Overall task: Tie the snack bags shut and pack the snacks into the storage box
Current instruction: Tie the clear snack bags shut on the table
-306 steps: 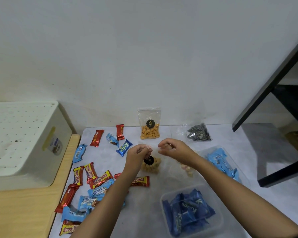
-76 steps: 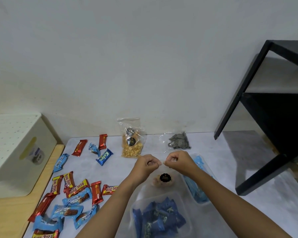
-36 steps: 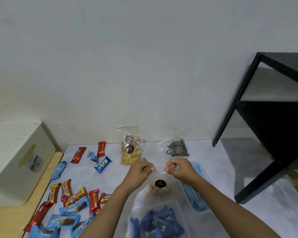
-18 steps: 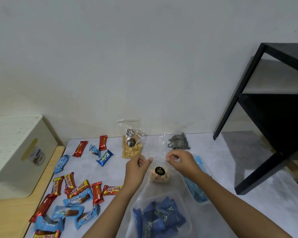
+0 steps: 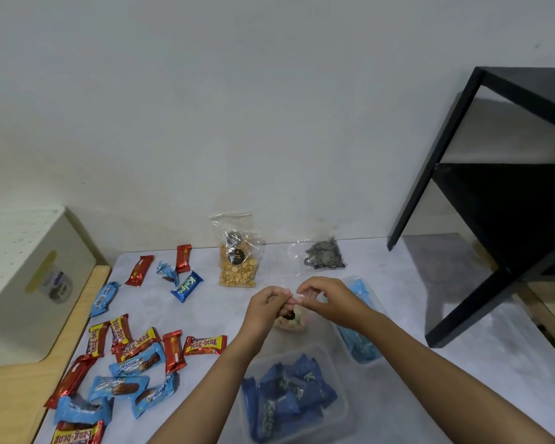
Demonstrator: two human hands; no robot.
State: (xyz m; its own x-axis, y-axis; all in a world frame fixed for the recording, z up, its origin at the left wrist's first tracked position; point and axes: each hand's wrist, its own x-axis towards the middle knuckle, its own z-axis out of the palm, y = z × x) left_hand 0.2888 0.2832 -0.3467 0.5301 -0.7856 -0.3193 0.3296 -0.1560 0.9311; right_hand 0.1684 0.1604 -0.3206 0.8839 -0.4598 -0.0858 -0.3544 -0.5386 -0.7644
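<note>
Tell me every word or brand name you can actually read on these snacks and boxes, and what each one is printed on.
"beng-beng": red and yellow bar wrapper, and on similar bars beside it.
"Kalpa": blue packet lying alone on the table.
"Kal...": partly readable on the dark blue packets in the clear tub.
Too blurred to read: light blue bar wrappers, the black sticker on the cracker bag, and the label on the white box.

A plain pale wall (image 5: pixel 269 107) is seen behind a grey table (image 5: pixel 414 283); a black shelf frame (image 5: pixel 455 129) is set at right.
</note>
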